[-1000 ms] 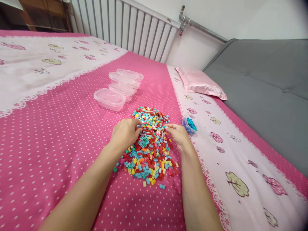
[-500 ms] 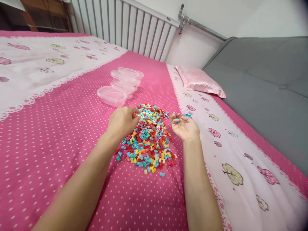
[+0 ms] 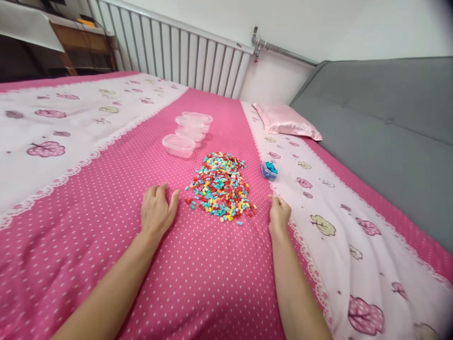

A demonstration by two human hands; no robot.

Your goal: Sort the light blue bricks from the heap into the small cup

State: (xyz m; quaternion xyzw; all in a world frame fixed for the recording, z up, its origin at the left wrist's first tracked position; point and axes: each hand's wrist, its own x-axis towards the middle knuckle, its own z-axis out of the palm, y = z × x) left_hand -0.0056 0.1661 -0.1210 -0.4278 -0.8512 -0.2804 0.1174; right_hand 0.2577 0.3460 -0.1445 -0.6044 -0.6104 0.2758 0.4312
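Note:
A heap of small toy building bricks in red, light blue, yellow and green lies on the pink dotted bedspread. My left hand rests left of the heap, fingers and thumb apart, holding nothing. To the right of the heap, my right hand is curled into a fist; what is inside, if anything, is hidden. Just beyond that fist stands a small clear tub with blue bricks in it. Neither hand touches the heap.
Several clear plastic containers stand in a slanting row behind the heap. A pink pillow lies by the grey padded headboard. Along the far wall runs a white radiator with a pipe.
Both hands have drawn back toward me, the left one away from the heap's edge. The right hand has closed from a half-curled, palm-up pose. The tub of blue bricks is now uncovered.

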